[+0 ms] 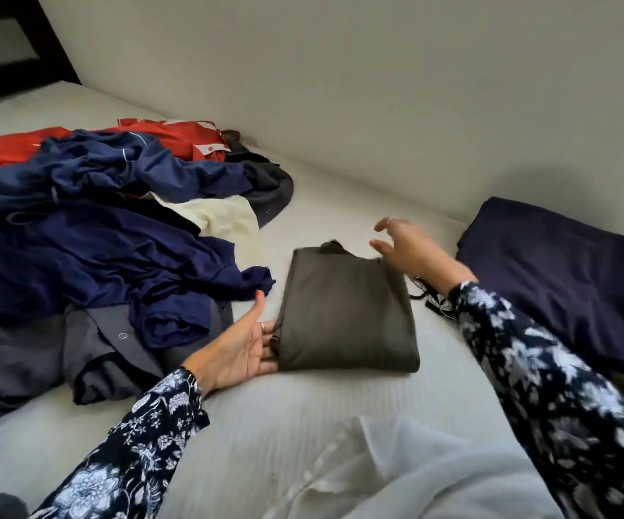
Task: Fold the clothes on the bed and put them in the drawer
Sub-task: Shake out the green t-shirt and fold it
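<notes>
A folded olive-brown garment (344,312) lies as a neat rectangle in the middle of the bed (265,425). My left hand (243,346) lies palm up at its near left edge, straight fingers slid under the fabric. Just off the garment's far right corner hovers my right hand (409,250), its fingers spread and loosely bent, holding nothing. A heap of unfolded clothes (89,234) in navy, red, cream and grey covers the left of the bed. A folded navy garment (565,279) sits at the right.
A pale wall (378,88) runs along the far side of the bed. A dark headboard (14,43) stands at the top left. A sheer white cloth (415,470) lies near the front edge. Bare sheet shows in front of the olive garment.
</notes>
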`<state>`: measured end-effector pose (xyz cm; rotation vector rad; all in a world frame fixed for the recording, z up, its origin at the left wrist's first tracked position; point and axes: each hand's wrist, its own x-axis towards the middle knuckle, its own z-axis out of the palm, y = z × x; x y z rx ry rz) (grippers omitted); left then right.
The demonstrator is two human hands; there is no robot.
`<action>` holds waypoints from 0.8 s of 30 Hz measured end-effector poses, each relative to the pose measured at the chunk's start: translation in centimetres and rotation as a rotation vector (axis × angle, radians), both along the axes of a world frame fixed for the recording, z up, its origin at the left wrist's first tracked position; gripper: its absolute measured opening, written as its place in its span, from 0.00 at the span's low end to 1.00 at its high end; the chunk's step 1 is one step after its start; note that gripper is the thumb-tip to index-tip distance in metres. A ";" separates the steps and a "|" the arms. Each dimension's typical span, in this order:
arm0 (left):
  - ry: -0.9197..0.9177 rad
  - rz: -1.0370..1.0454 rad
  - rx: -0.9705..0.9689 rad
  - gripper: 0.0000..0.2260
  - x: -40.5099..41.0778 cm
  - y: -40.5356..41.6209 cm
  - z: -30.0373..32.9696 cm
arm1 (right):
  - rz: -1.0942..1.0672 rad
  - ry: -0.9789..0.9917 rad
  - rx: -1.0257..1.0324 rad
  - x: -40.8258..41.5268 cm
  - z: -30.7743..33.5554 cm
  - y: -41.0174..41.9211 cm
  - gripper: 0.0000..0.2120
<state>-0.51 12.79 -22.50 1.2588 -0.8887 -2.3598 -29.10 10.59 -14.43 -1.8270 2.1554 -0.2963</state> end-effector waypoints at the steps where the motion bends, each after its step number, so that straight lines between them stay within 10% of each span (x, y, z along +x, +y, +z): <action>1: -0.025 -0.024 -0.032 0.28 -0.2 0.2 0.0 | 0.000 0.031 -0.005 0.6 -1.6 1.0 0.20; 9: -0.302 0.022 -0.310 0.12 -2.1 1.3 -0.5 | 0.443 0.414 -0.191 6.7 -9.6 11.8 0.37; 15: -0.496 -0.014 -0.344 0.10 -3.8 0.8 1.3 | 0.430 0.465 -0.103 7.4 -10.3 10.5 0.26; 24: -0.398 0.045 -0.454 0.01 -5.0 -1.0 10.9 | 0.248 0.180 -0.098 6.2 -0.6 10.0 0.20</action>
